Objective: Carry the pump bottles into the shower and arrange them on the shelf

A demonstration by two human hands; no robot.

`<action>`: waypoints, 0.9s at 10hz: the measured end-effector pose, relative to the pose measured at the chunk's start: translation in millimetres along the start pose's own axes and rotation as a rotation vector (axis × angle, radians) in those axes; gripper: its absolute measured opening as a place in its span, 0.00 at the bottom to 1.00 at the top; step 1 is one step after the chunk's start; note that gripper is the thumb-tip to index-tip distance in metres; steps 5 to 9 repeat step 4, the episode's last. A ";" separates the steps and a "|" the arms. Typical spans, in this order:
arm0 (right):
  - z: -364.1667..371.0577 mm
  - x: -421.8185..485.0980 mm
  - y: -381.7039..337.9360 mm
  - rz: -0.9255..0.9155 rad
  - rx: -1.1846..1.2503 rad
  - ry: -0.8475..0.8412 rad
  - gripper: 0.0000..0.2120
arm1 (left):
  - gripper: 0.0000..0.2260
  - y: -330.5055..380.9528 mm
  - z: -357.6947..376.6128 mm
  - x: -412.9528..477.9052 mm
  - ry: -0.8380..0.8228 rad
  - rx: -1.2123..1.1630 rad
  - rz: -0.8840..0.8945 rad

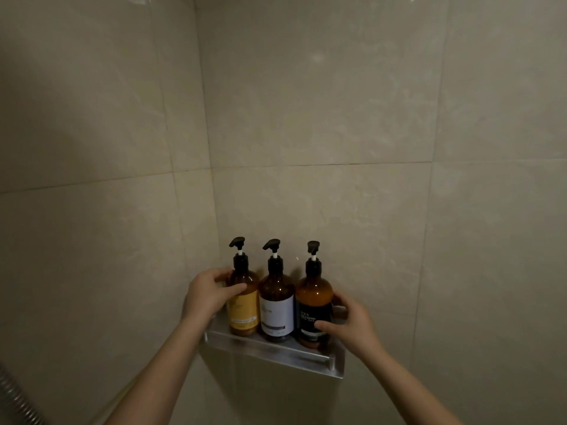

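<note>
Bottles upright, touching, in a row on shelf [270, 348] | left hand [208, 294] wraps yellow bottle [244, 305] | right hand [349, 325] wraps black bottle [313, 302] | white bottle [276, 305] between, untouched

A bathroom shower corner: beige wall tiles [322, 118], metal corner shelf [276, 352], shower hose [15, 397].

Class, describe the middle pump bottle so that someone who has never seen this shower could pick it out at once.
Find the metal shelf fixed in the corner of the tiled shower wall; three amber pump bottles stand on it in a row. The middle bottle is the one neither hand touches. It alone has a white label, between the yellow-labelled bottle and the black-labelled bottle.
</note>
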State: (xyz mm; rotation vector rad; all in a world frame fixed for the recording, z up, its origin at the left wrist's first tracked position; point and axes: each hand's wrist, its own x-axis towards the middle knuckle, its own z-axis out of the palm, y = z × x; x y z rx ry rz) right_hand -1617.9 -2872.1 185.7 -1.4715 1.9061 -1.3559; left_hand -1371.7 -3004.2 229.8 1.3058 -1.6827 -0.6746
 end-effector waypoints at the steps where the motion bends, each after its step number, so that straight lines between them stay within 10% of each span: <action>1: 0.1 -0.3 -0.1 0.002 0.004 -0.010 0.34 | 0.27 -1.1 1.6 -3.4 0.007 -0.023 0.005; 9: -7.4 0.2 -7.6 0.015 -0.074 -0.068 0.36 | 0.30 16.0 -2.2 -21.5 -0.079 -0.022 0.021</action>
